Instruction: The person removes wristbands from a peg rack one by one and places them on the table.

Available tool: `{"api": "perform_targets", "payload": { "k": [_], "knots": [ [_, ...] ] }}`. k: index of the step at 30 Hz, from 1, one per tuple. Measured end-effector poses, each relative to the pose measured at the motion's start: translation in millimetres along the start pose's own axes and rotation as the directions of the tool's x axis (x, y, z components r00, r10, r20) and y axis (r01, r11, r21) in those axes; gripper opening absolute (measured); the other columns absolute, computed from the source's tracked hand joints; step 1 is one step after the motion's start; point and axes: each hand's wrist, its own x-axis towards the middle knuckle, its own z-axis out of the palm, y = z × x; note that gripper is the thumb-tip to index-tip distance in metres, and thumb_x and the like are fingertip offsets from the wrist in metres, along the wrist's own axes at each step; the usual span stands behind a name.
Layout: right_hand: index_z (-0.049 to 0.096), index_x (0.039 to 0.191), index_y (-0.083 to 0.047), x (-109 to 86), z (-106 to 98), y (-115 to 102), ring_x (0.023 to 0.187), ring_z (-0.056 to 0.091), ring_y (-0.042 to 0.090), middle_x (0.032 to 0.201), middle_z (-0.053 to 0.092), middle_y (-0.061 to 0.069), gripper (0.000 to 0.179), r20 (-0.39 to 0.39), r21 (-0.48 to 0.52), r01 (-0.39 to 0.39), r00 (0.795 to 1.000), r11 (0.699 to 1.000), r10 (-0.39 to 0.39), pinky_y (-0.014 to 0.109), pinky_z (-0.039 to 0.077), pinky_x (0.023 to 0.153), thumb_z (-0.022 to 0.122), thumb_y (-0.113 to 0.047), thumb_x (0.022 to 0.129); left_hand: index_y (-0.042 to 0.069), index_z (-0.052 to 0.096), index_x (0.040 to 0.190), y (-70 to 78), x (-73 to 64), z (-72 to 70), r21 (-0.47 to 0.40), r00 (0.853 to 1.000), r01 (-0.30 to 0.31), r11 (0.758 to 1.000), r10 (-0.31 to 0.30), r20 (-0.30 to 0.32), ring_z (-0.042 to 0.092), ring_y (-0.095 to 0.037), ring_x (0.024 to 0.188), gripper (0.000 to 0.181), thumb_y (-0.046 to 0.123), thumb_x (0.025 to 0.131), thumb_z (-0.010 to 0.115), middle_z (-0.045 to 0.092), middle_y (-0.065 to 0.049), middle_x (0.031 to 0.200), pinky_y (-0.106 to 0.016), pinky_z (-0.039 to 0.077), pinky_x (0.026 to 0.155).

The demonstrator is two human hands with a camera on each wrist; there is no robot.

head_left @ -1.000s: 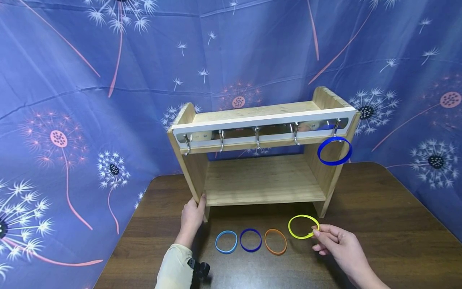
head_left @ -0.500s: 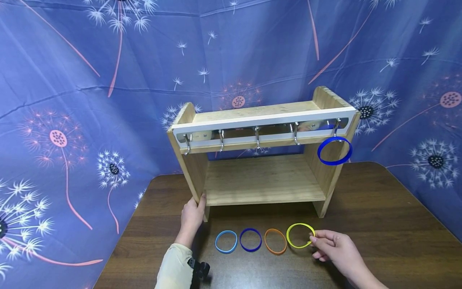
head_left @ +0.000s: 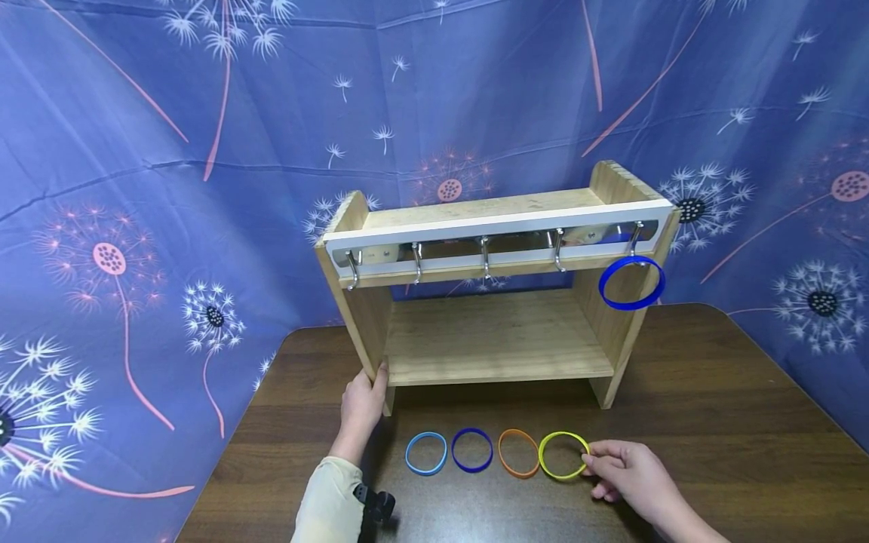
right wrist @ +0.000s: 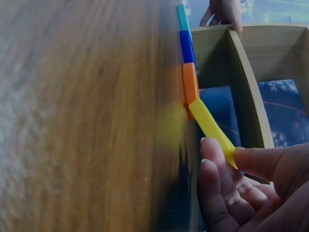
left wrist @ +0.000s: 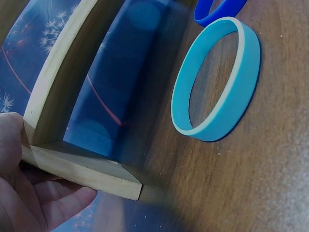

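Between thumb and fingers, my right hand (head_left: 633, 475) pinches the right side of a yellow wristband (head_left: 563, 476). In the right wrist view the yellow band (right wrist: 212, 129) is tilted, its far end beside the orange wristband (right wrist: 189, 79). My left hand (head_left: 361, 411) grips the lower left side panel of the wooden shelf (head_left: 498, 332), thumb inside and fingers outside. On the table, left of the yellow band, lie the orange wristband (head_left: 519, 474), a dark blue wristband (head_left: 471, 469) and a light blue wristband (head_left: 426, 472) in a row.
A blue wristband (head_left: 631, 305) hangs from the rightmost hook (head_left: 634, 237) of the hook rail (head_left: 498, 249) on the shelf's front. Several other hooks hold nothing. The wooden table (head_left: 733, 407) extends to both sides, with a patterned blue cloth (head_left: 271, 136) behind.
My right hand has lowered the yellow wristband toward the table, a little to the left, up to the orange one. My left hand stays on the shelf.
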Motion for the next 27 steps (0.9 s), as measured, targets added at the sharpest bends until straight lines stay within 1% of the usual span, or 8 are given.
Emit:
{"api": "perform_targets", "payload": {
  "k": [2, 7, 10, 17, 19, 27],
  "knots": [
    [0.053, 0.117, 0.021, 1.0, 0.1, 0.8, 0.058, 0.065, 0.017, 0.087, 0.07, 0.016, 0.036, 0.013, -0.003, -0.005, 1.0, 1.0, 0.005, 0.031, 0.053, 0.054, 0.06, -0.008, 0.095, 0.011, 0.057, 0.074, 0.0, 0.1, 0.0, 0.0, 1.0, 0.0, 1.0, 0.0, -0.002, 0.061, -0.036, 0.067, 0.038, 0.04, 0.098, 0.051, 0.062, -0.011, 0.068, -0.051, 0.044, 0.062],
    [0.056, 0.114, 0.018, 1.6, 0.7, 0.9, 0.057, 0.064, 0.017, 0.083, 0.069, 0.014, 0.034, 0.037, -0.01, -0.031, 0.999, 0.999, 0.031, 0.031, 0.052, 0.052, 0.061, -0.008, 0.094, 0.011, 0.055, 0.072, 0.5, 0.4, 0.1, 0.006, 1.0, -0.005, 1.0, 0.005, -0.005, 0.061, -0.038, 0.067, 0.039, 0.04, 0.098, 0.051, 0.061, -0.011, 0.067, -0.052, 0.044, 0.061],
    [0.055, 0.112, 0.019, 1.4, 1.2, 1.7, 0.055, 0.063, 0.018, 0.08, 0.069, 0.013, 0.033, 0.041, -0.033, -0.028, 0.999, 0.999, 0.029, 0.031, 0.051, 0.05, 0.062, -0.008, 0.093, 0.011, 0.054, 0.071, 0.2, 0.4, 0.3, 0.006, 1.0, -0.004, 1.0, 0.004, -0.005, 0.061, -0.038, 0.067, 0.039, 0.04, 0.098, 0.051, 0.059, -0.011, 0.066, -0.052, 0.044, 0.061],
    [0.057, 0.115, 0.015, 2.9, 4.5, -0.7, 0.054, 0.062, 0.018, 0.075, 0.069, 0.008, 0.035, -0.022, -0.126, -0.059, 0.998, 0.99, 0.056, 0.031, 0.051, 0.05, 0.064, -0.009, 0.091, 0.01, 0.056, 0.072, 1.1, -0.2, -0.4, 0.001, 1.0, -0.004, 1.0, 0.004, -0.01, 0.062, -0.04, 0.069, 0.039, 0.039, 0.098, 0.052, 0.062, -0.013, 0.069, -0.053, 0.044, 0.063],
    [0.058, 0.115, 0.014, 2.1, 4.8, -1.6, 0.054, 0.062, 0.018, 0.075, 0.069, 0.008, 0.034, -0.032, -0.145, -0.058, 0.998, 0.988, 0.054, 0.031, 0.051, 0.05, 0.065, -0.01, 0.091, 0.01, 0.057, 0.073, 1.0, 0.1, -0.2, 0.001, 1.0, -0.006, 1.0, 0.006, -0.009, 0.063, -0.041, 0.071, 0.039, 0.04, 0.098, 0.051, 0.063, -0.014, 0.07, -0.053, 0.044, 0.063],
    [0.058, 0.117, 0.011, 1.5, 2.8, -2.3, 0.055, 0.063, 0.018, 0.078, 0.07, 0.008, 0.036, -0.031, -0.155, -0.055, 0.998, 0.986, 0.05, 0.031, 0.051, 0.051, 0.067, -0.012, 0.09, 0.01, 0.058, 0.075, -0.6, 0.4, 0.4, -0.003, 1.0, -0.007, 1.0, 0.007, -0.004, 0.062, -0.036, 0.068, 0.038, 0.04, 0.098, 0.051, 0.061, -0.011, 0.068, -0.052, 0.045, 0.062]
  ]
}}
